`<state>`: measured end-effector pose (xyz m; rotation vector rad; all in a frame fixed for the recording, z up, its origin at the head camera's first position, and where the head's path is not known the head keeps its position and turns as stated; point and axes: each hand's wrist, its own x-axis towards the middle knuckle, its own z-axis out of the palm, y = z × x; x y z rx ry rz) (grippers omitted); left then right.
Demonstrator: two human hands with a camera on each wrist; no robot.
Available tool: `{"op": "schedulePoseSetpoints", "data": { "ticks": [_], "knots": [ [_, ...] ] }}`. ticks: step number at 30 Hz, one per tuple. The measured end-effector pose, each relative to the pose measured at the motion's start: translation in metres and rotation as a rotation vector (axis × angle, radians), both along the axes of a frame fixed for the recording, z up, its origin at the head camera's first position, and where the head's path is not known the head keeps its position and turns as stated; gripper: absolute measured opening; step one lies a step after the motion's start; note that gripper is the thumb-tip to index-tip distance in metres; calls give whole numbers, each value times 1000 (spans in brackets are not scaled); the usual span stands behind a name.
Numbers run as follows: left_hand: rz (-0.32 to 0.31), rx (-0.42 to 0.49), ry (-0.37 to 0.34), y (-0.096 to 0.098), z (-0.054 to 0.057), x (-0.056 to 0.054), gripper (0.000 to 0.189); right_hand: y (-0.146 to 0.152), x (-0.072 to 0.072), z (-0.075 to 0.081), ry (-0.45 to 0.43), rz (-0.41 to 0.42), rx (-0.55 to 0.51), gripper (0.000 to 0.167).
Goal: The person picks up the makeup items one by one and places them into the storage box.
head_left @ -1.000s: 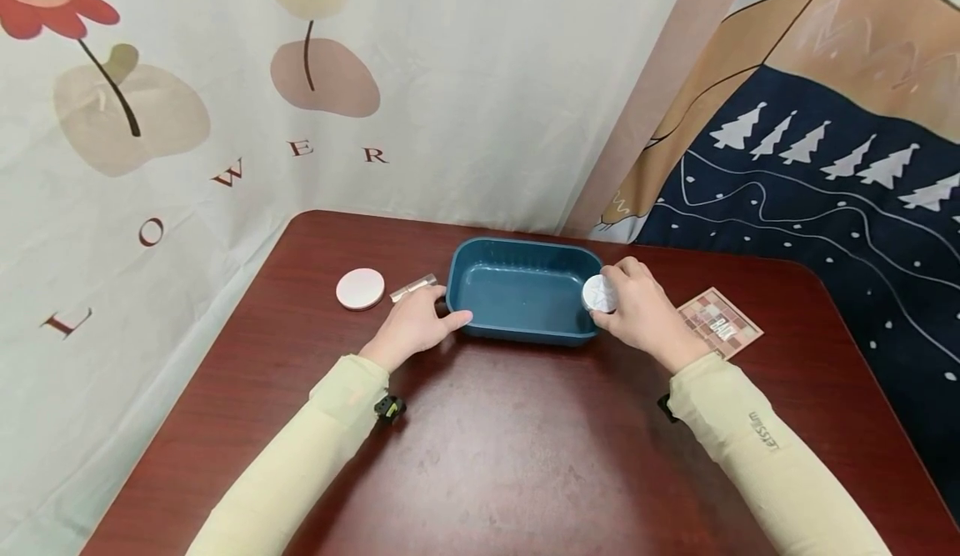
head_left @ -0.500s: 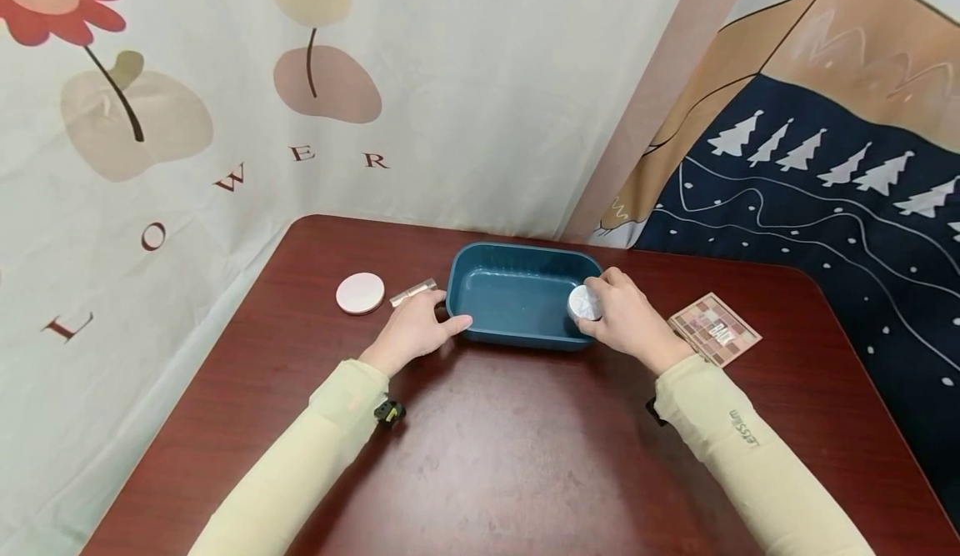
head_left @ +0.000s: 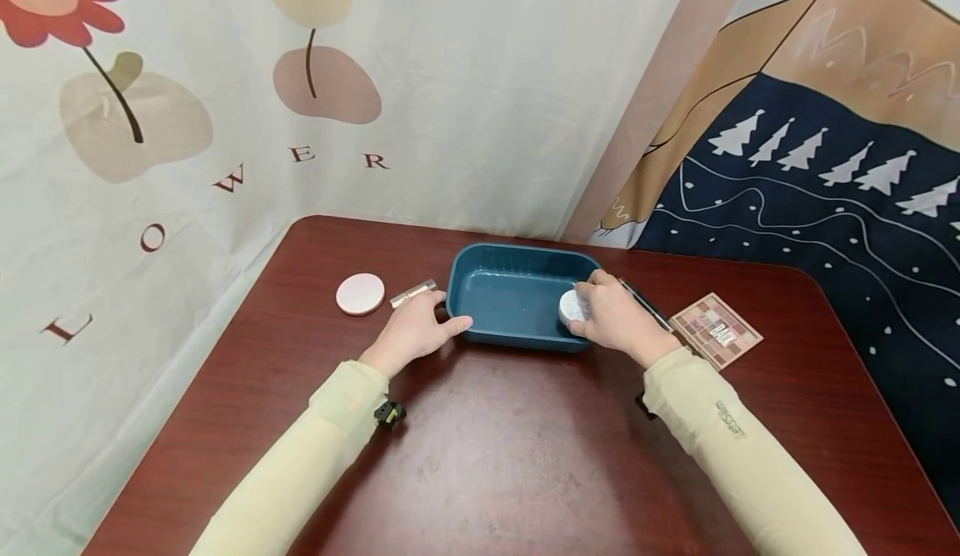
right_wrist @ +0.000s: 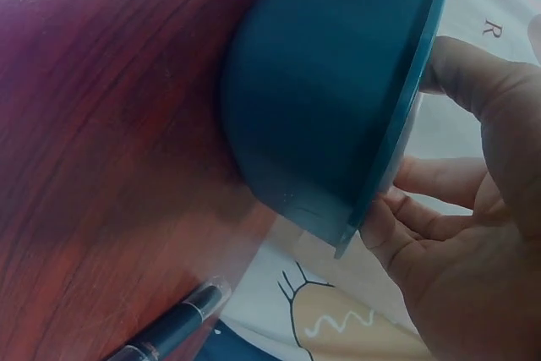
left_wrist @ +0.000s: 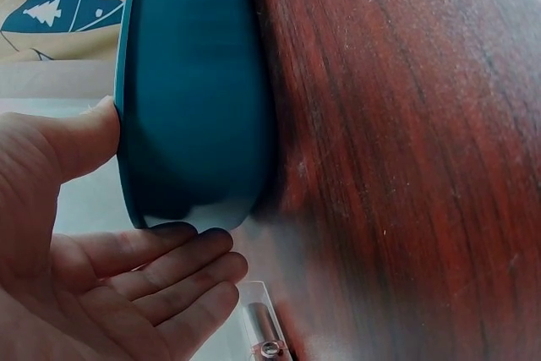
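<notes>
A blue plastic basin (head_left: 517,293) stands at the back middle of the table. My left hand (head_left: 415,331) holds its near left corner, thumb over the rim and fingers against the outer end wall. In the left wrist view those fingers (left_wrist: 182,272) are nearly straight. My right hand (head_left: 618,310) grips a round white case (head_left: 572,309), fine lines on its top, at the basin's right end. The case is inside the rim line; whether it touches the floor cannot be told. In the right wrist view the basin wall (right_wrist: 321,90) mostly hides it.
Left of the basin lie a pale pink round compact (head_left: 360,294) and a clear slim lipstick tube (head_left: 412,292). On the right lie a dark pen-like stick (head_left: 645,304) and an eyeshadow palette (head_left: 716,331). Printed curtains (head_left: 480,97) hang behind the table.
My right hand has moved left and lower with the white case, from the basin's right rim to inside it. The dark stick has come into view behind it. My left hand has stayed put.
</notes>
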<state>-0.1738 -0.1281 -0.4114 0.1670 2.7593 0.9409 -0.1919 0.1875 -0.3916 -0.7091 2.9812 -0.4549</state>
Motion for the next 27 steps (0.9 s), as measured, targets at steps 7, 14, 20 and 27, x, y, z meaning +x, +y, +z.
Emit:
{"op": "schedulePoseSetpoints", "data": {
  "ticks": [7,14,20,27],
  "knots": [
    [1,-8,-4,0,0,0,70,-5,-8,1,-97,0,56,57],
    [-1,-17,-7,0,1,-1,71,-8,-10,2,-111,4,72,56],
    [-7,-14,0,0,1,-1,70,-10,-11,1,-101,23,83,54],
    [-3,-16,-6,-1,1,0,72,-12,-12,-1,-75,56,118,48]
  ]
}}
